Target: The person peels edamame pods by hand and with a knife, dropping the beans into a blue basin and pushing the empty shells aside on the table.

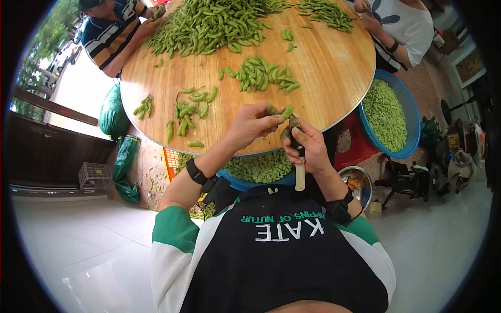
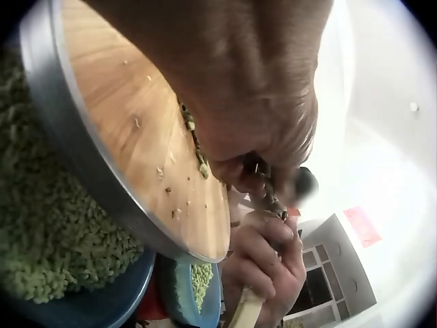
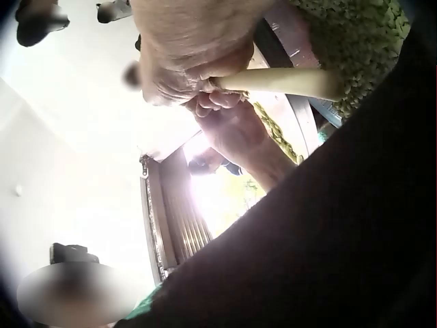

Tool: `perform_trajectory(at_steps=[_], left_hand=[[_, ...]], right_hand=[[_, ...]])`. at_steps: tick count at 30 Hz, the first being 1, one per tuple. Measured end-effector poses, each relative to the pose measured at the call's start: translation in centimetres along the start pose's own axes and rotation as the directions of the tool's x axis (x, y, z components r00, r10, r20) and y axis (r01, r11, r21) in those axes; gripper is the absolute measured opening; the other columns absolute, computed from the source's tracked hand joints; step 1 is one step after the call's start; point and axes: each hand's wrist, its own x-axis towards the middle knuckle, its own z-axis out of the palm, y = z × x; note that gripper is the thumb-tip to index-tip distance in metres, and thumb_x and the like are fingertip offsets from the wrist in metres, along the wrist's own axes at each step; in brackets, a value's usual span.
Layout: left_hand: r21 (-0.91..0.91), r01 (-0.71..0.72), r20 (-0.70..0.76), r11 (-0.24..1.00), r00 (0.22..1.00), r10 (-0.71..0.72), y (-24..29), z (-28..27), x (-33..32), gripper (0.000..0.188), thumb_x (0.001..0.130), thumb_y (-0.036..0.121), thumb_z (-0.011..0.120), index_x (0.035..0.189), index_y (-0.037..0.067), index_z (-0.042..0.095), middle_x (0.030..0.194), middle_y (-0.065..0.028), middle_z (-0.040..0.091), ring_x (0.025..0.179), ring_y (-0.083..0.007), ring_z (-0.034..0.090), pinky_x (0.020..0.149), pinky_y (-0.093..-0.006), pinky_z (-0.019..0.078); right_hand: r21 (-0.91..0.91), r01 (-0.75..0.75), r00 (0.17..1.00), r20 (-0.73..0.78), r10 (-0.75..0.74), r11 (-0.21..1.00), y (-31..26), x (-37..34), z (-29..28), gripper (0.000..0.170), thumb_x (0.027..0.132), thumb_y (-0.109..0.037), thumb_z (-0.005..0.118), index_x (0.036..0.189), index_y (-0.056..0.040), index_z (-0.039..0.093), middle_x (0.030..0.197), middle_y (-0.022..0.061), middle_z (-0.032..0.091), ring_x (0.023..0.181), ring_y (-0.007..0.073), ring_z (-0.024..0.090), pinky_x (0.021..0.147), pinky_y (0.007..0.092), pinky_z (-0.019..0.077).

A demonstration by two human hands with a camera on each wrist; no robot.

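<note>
A round, light-brown wooden surface with a metal rim [image 1: 344, 62] is standing in a room with pale glossy floor tiles [image 1: 99, 224]; daylight is entering at the left. One large heap of green bean pods [image 1: 209, 28] is lying at the far side, one medium cluster of pods [image 1: 265, 74] near the middle, and one looser cluster [image 1: 189, 110] nearer the left edge. Individual pods are overlapping too much for an exact count.

Two round blue plastic baskets are holding shelled green beans: one [image 1: 416, 128] beside the surface at the right, one [image 1: 240, 183] partly beneath its near edge. Two other people are sitting at the far side, one in a striped shirt [image 1: 99, 39], one in a white top [image 1: 417, 34].

Two hands are working close together above the near edge. The left hand [image 1: 255, 122] is pinching one green pod [image 1: 287, 111]; the right hand [image 1: 309, 148] is gripping one pale, flat handle [image 1: 300, 178], its upper end hidden by fingers.
</note>
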Motion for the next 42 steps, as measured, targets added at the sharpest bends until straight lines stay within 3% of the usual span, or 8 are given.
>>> perform_trajectory(at_steps=[12, 24, 28, 29, 33, 37, 39, 42], left_hand=[[0.446, -0.396, -0.079, 0.802, 0.876, 0.476, -1.3, -0.9, -2.6, 0.011, 0.085, 0.009, 0.068, 0.088, 0.0, 0.063, 0.073, -0.0001, 0.061, 0.058, -0.0053, 0.051, 0.051, -0.0199, 0.0392], [-0.702, 0.092, 0.145, 0.707, 0.989, 0.015, -0.6, -2.2, -3.2, 0.01, 0.092, 0.011, 0.06, 0.098, 0.003, 0.06, 0.07, -0.0017, 0.057, 0.049, -0.0072, 0.046, 0.038, -0.0199, 0.0313], [0.184, -0.33, -0.118, 0.926, 0.928, 0.354, -0.1, -2.4, -3.0, 0.013, 0.087, 0.011, 0.064, 0.095, 0.003, 0.058, 0.07, -0.0068, 0.056, 0.054, -0.0153, 0.053, 0.045, -0.0287, 0.0399], [0.655, -0.454, -0.006, 0.605, 0.797, 0.604, 0.2, -2.5, -3.1, 0.015, 0.084, 0.011, 0.066, 0.093, 0.002, 0.057, 0.069, -0.0095, 0.056, 0.056, -0.0203, 0.056, 0.048, -0.0326, 0.0431], [0.896, -0.407, 0.181, 0.177, 0.699, 0.692, 1.3, -2.2, -4.1, 0.017, 0.078, 0.008, 0.068, 0.088, 0.001, 0.056, 0.07, -0.0151, 0.053, 0.069, -0.0359, 0.057, 0.055, -0.0389, 0.0445], [0.812, -0.437, 0.086, 0.388, 0.746, 0.66, 1.9, -2.1, -4.1, 0.013, 0.082, 0.009, 0.067, 0.087, 0.0, 0.058, 0.067, -0.0106, 0.054, 0.061, -0.0266, 0.058, 0.052, -0.0358, 0.0428], [0.462, -0.21, -0.175, 0.862, 0.931, 0.321, 1.5, -1.9, -4.1, 0.014, 0.087, 0.011, 0.064, 0.087, -0.001, 0.059, 0.064, -0.0043, 0.054, 0.055, -0.0146, 0.055, 0.049, -0.0305, 0.0414], [-0.013, 0.035, -0.285, 0.999, 0.958, -0.037, 1.1, -1.6, -3.8, 0.018, 0.092, 0.014, 0.059, 0.089, -0.003, 0.06, 0.061, 0.0, 0.054, 0.055, -0.0075, 0.052, 0.049, -0.0264, 0.0407]], right_hand=[[-0.007, -0.075, 0.995, -0.07, 0.074, 0.997, 0.8, 1.4, 2.5, 0.026, 0.095, -0.01, 0.048, 0.12, -0.0041, 0.05, 0.077, 0.0049, 0.052, 0.048, 0.0066, 0.037, 0.038, 0.0191, 0.0321], [0.34, -0.218, 0.967, 0.203, 0.155, 0.915, 0.8, 2.5, 2.8, 0.02, 0.095, -0.011, 0.049, 0.114, -0.0047, 0.052, 0.077, 0.0054, 0.05, 0.048, 0.0062, 0.036, 0.037, 0.0187, 0.0312], [0.363, -0.202, 0.979, 0.088, 0.182, 0.91, 1.1, 3.3, 2.9, 0.021, 0.096, -0.012, 0.049, 0.115, -0.0055, 0.051, 0.08, 0.0053, 0.05, 0.05, 0.006, 0.037, 0.037, 0.0179, 0.0312], [0.383, -0.213, 0.977, 0.114, 0.182, 0.899, 1.4, 3.4, 2.9, 0.021, 0.096, -0.013, 0.049, 0.116, -0.0058, 0.051, 0.081, 0.0053, 0.05, 0.051, 0.0059, 0.037, 0.038, 0.0178, 0.0312], [0.409, -0.227, 0.973, 0.14, 0.185, 0.884, 1.8, 3.2, 3.4, 0.019, 0.096, -0.014, 0.05, 0.114, -0.0061, 0.051, 0.082, 0.0049, 0.05, 0.052, 0.0058, 0.037, 0.038, 0.0177, 0.031], [0.394, -0.207, 0.977, 0.125, 0.171, 0.896, 2.3, 3.3, 3.3, 0.019, 0.096, -0.014, 0.051, 0.113, -0.006, 0.051, 0.082, 0.005, 0.051, 0.051, 0.0056, 0.037, 0.038, 0.018, 0.0313], [0.352, -0.156, 0.987, 0.087, 0.134, 0.923, 2.5, 3.2, 3.1, 0.017, 0.095, -0.013, 0.051, 0.111, -0.0053, 0.052, 0.081, 0.0059, 0.052, 0.051, 0.0054, 0.038, 0.038, 0.0179, 0.0317], [0.176, -0.092, 0.995, -0.006, 0.095, 0.98, 2.1, 3.0, 3.0, 0.015, 0.094, -0.012, 0.052, 0.108, -0.0044, 0.054, 0.082, 0.0055, 0.055, 0.051, 0.0053, 0.04, 0.039, 0.018, 0.032]])
